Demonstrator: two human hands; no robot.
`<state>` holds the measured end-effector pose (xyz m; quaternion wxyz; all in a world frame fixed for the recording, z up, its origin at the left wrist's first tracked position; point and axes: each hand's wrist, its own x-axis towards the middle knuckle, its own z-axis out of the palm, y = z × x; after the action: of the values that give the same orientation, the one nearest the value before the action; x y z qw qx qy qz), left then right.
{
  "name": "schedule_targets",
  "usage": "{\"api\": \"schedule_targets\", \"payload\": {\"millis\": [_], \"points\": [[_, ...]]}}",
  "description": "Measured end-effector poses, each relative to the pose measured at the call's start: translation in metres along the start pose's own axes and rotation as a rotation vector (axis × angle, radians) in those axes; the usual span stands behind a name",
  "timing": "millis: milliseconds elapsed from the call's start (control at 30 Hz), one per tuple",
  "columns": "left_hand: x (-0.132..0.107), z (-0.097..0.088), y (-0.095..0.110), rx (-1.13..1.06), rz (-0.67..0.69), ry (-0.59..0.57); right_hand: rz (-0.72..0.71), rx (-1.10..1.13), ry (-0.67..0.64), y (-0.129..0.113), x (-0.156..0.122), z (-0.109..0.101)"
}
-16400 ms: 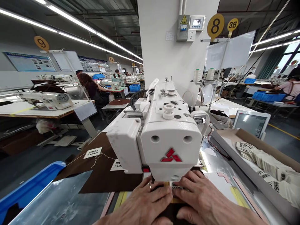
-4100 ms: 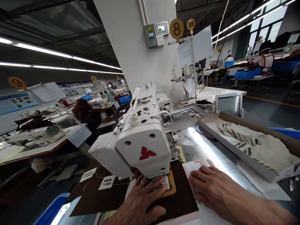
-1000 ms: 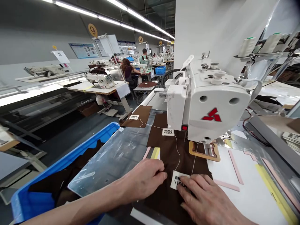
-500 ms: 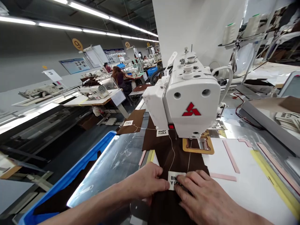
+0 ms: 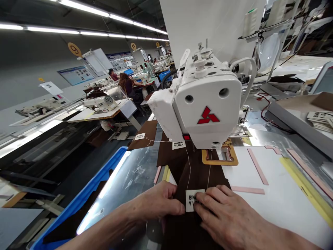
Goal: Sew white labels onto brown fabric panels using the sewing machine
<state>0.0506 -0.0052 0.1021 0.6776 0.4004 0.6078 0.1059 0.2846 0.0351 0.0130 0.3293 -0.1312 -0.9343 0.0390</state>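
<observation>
A dark brown fabric piece [image 5: 182, 225] lies in front of the white sewing machine [image 5: 208, 100]. On it sits a white label [image 5: 191, 199] printed with black letters, partly covered. My left hand [image 5: 166, 199] grips the fabric's left edge, thumb on top beside the label and other fingers curled beneath. Fingers outstretched, my right hand [image 5: 226, 211] lies flat over the label's right side and the fabric. Two threads run from the label area up to the machine. The tan clamp frame [image 5: 235, 158] rests just beyond the hands, over the fabric's far end.
Other labelled brown pieces [image 5: 143, 135] lie behind, linked by thread. A blue bin [image 5: 70, 211] with dark fabric stands along the left edge. To the right are a white template sheet [image 5: 241, 177] with pink and yellow strips, and a box holding stacked labels [image 5: 321, 119].
The camera view has shifted slightly, moving the machine a little left in the picture. Both hands keep nearly the same hold; my right fingers cover about the same part of the label.
</observation>
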Motion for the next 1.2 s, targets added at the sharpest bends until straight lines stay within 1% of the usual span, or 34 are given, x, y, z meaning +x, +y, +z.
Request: {"api": "schedule_targets", "payload": {"millis": [167,333,467,700,800,1000,1067,1133,1200], "points": [[0.0,0.003,0.003,0.017,0.014,0.002,0.001,0.001,-0.015,0.001,0.001,0.001],[0.001,0.001,0.001,0.042,0.031,-0.005,0.003,0.005,-0.005,0.002,0.002,-0.001],[0.002,0.0,0.001,0.04,0.012,0.01,0.011,0.003,-0.007,0.001,0.001,-0.002],[0.002,0.003,0.004,0.032,-0.009,0.031,0.003,-0.004,-0.019,0.001,0.001,-0.001],[0.003,0.004,0.002,0.031,0.013,0.054,-0.008,-0.01,-0.019,0.001,0.001,0.0],[0.003,0.005,-0.005,0.043,0.061,0.108,-0.008,-0.015,0.024,0.001,0.003,0.001],[0.002,0.005,-0.007,0.062,0.076,0.127,-0.015,-0.005,0.063,0.002,0.005,-0.003],[0.001,0.003,-0.009,0.095,0.095,0.157,-0.03,0.015,0.112,0.002,0.007,-0.012],[0.001,-0.005,-0.01,0.148,0.124,0.228,-0.06,0.055,0.143,0.004,0.008,-0.023]]}}
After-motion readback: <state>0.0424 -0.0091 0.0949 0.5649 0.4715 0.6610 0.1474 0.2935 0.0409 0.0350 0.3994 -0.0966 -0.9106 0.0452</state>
